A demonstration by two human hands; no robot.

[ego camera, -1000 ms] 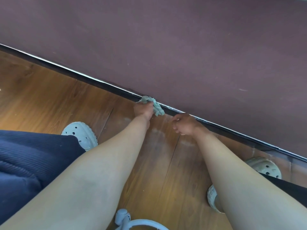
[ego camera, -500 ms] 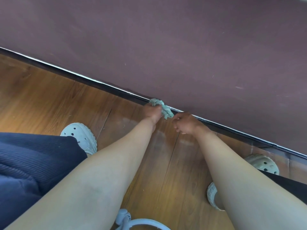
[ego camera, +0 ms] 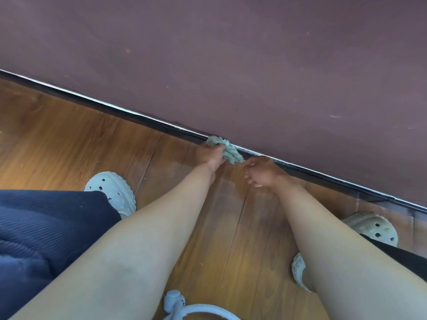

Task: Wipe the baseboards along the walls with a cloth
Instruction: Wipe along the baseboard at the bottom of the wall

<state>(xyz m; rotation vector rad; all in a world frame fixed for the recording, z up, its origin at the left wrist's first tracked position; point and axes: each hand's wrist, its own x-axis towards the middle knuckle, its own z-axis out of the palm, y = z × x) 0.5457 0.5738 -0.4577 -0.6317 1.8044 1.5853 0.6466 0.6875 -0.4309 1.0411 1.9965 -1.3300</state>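
The cloth [ego camera: 227, 150] sits against the baseboard [ego camera: 138, 118], between left hand [ego camera: 211, 155] and right hand [ego camera: 263, 172], perhaps touching both.

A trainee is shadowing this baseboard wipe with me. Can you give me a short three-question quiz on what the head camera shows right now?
1. True or false: the bunched cloth touches the baseboard.
2. The left hand grips: A) the cloth B) a brush C) nothing.
3. Fill in: the light clog beside the left forearm stands on a ____ floor.
Key: 1 true; 2 A; 3 wooden.
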